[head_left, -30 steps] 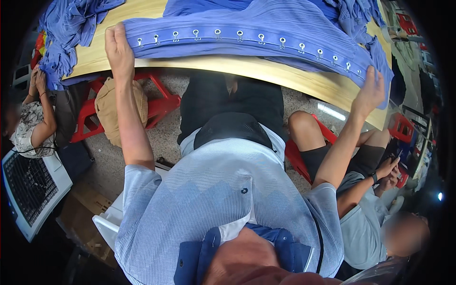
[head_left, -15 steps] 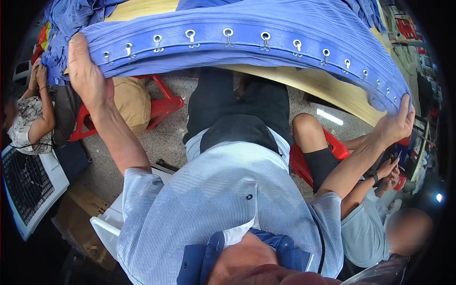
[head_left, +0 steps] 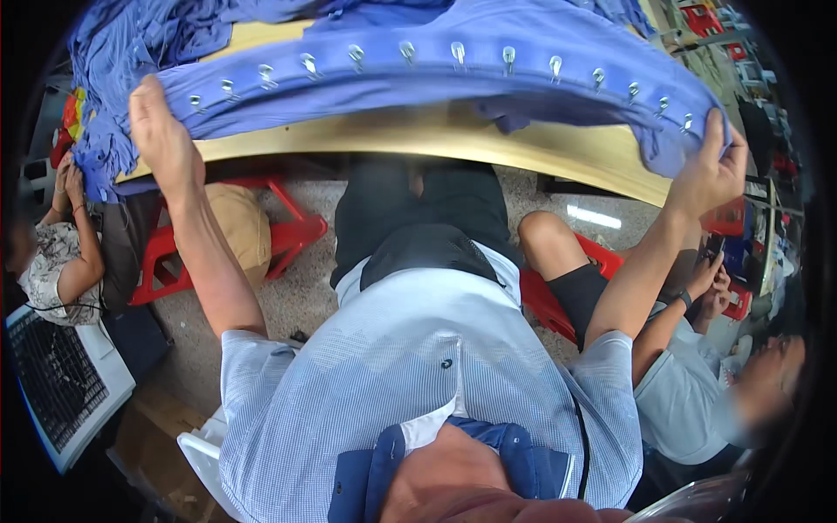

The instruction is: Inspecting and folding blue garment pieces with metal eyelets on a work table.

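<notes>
Shifted since the earlier frame: right hand, now farther in and up, with its end of the band. Hands, two: right and left hand, well apart, each clamped on a band end. Blue garment, one, held over the table's near edge. Metal fittings, thirteen countable, motion-blurred. Blue cloth heap, left. Co-workers, two: left person, right person. Garment's far side: cut off above. Left fingertips: hidden.
</notes>
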The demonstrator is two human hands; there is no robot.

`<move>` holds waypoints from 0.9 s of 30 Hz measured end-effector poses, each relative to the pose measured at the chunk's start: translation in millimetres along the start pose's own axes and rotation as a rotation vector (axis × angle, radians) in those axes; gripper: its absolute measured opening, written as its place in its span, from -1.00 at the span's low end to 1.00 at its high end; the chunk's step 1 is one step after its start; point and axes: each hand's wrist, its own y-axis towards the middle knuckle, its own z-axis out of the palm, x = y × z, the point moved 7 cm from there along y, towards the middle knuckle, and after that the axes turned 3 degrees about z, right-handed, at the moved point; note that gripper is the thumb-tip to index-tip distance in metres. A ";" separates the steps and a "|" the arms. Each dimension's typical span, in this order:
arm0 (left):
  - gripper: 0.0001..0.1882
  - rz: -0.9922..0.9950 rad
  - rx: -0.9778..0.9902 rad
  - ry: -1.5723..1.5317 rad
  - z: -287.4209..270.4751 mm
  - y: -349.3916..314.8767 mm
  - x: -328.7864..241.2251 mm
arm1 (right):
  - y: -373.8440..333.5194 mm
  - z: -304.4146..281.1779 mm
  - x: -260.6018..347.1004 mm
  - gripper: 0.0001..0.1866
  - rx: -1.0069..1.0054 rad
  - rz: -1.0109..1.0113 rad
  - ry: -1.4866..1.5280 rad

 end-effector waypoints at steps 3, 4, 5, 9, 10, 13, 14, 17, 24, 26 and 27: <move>-0.66 -0.070 -0.043 -0.226 -18.9 44.9 -29.1 | 36.4 -14.6 53.0 -0.81 -0.133 -0.125 0.141; -0.64 -0.071 -0.049 -0.286 -14.0 54.8 -44.9 | 50.0 -23.7 67.6 -0.79 -0.152 -0.145 0.188; -0.61 -0.069 -0.058 -0.332 -15.5 62.9 -63.9 | 58.9 -27.0 79.4 -0.79 -0.162 -0.146 0.234; -0.58 -0.145 -0.086 -0.476 -9.5 80.8 -100.7 | 94.1 -17.5 85.3 -0.88 -0.080 -0.094 0.587; -0.58 -0.152 -0.029 -0.481 -12.1 86.5 -95.0 | 107.1 -8.7 72.3 -0.86 -0.028 -0.031 0.603; -0.57 -0.292 0.052 -0.505 3.6 100.6 -38.6 | 139.0 26.7 23.3 -0.70 0.052 -0.007 0.569; -0.56 -0.348 0.059 -0.515 9.8 100.8 -26.6 | 143.9 39.9 14.2 -0.75 0.057 -0.014 0.561; -0.58 -0.442 0.005 -0.586 23.6 98.7 -31.6 | 126.5 48.7 45.3 -0.83 0.045 -0.118 0.318; -0.66 -0.217 0.649 -1.043 14.8 171.3 -136.3 | 163.7 10.8 161.8 -0.76 -0.257 -0.101 0.567; -0.66 -0.147 0.739 -1.040 27.2 177.6 -178.2 | 223.0 -27.4 129.7 -0.81 -0.388 -0.158 0.787; -0.67 -0.119 0.712 -1.020 25.8 184.3 -190.1 | 252.3 -49.8 119.8 -0.82 -0.446 -0.221 0.753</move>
